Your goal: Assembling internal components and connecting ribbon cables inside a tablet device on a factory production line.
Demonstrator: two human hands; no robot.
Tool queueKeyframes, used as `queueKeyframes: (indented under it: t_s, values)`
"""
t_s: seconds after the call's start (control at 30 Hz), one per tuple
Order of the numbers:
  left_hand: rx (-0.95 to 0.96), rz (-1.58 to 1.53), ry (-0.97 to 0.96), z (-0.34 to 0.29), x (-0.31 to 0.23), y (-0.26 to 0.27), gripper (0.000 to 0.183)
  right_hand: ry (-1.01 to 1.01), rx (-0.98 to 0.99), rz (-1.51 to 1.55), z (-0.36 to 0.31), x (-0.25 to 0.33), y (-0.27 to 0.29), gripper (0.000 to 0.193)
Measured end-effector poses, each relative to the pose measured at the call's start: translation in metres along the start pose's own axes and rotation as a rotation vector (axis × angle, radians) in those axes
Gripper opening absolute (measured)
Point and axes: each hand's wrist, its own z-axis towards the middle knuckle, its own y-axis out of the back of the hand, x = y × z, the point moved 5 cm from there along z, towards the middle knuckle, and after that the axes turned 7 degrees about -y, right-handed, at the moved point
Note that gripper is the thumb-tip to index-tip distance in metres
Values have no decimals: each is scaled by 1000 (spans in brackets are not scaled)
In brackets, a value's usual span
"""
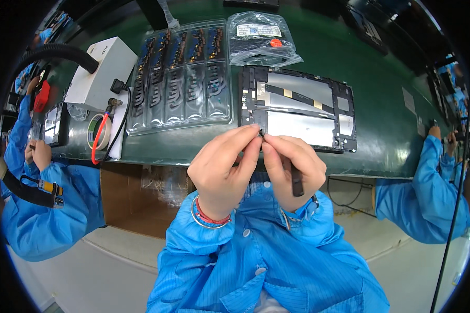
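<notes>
My left hand (225, 166) and my right hand (293, 166) meet above the table's front edge, fingertips almost touching. Between them they pinch a tiny black part (261, 133), too small to make out fully. A dark, stick-like handle (297, 183) is tucked in my right palm, its other end hidden by the fingers. Just beyond the fingertips lies an opened tablet-like device (300, 125), with a black frame, silver plates and a black ribbon cable (297, 97) running across it.
Left of the device, a clear plastic tray (164, 122) holds rows of small parts. Behind it lies a clear bag (263, 44). Further left stand a white box (102, 73) with a black hose and a tape roll (100, 130). Co-workers' blue sleeves (433, 172) show at both sides.
</notes>
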Motion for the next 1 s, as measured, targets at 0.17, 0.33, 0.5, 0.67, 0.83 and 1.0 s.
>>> queueKeyframes:
  t_s: [0.17, 0.33, 0.5, 0.67, 0.83, 1.0]
  values:
    - [5, 74, -35, 1, 0, 5, 19, 187, 8, -117, -3, 6, -7, 25]
    - [-26, 45, -41, 1, 1, 7, 18, 263, 3, -100, -5, 6, -9, 26]
    - [-93, 9, -1, 1, 3, 10, 17, 258, 4, -92, -5, 7, -11, 26]
    - [-53, 42, -67, 3, 2, 16, 16, 218, 55, -53, -5, 10, -10, 25]
    - [-77, 405, -107, 29, 59, 40, 16, 0, 192, 9, 0, 8, 12, 23]
    - [438, 792, -393, 43, 95, 18, 10, 17, 170, 13, 3, 11, 28, 25]
